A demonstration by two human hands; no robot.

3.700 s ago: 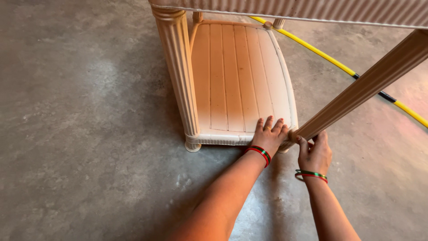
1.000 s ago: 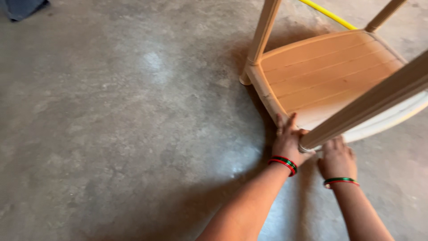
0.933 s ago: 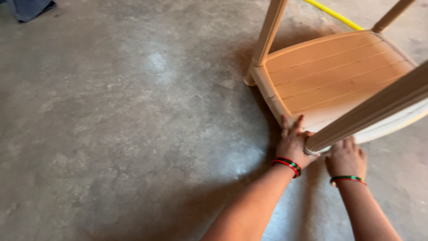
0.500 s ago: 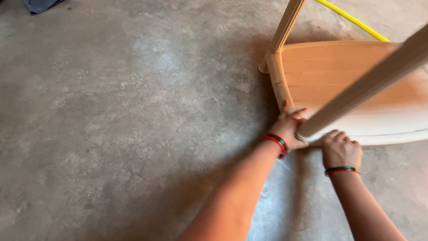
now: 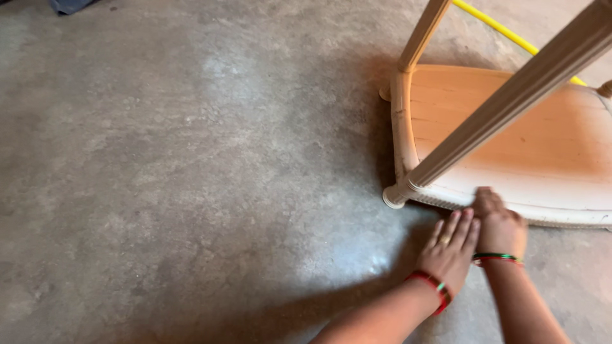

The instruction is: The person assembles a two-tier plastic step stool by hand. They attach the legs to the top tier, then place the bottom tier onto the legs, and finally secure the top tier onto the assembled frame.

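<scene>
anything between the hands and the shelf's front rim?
Nothing visible. The right hand already rests against the front rim of the cream shelf. The left hand lies flat on the concrete floor just short of that rim, with only bare floor between, below the corner post.

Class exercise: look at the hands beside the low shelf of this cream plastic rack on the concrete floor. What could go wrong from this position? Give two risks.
1. The right hand rests on the front rim of the cream plastic rack shelf; if the rack shifts, fingers could get pinched against the grey concrete floor.
2. The left hand lies flat near the ribbed cream corner post, whose foot could slide onto it.
</scene>
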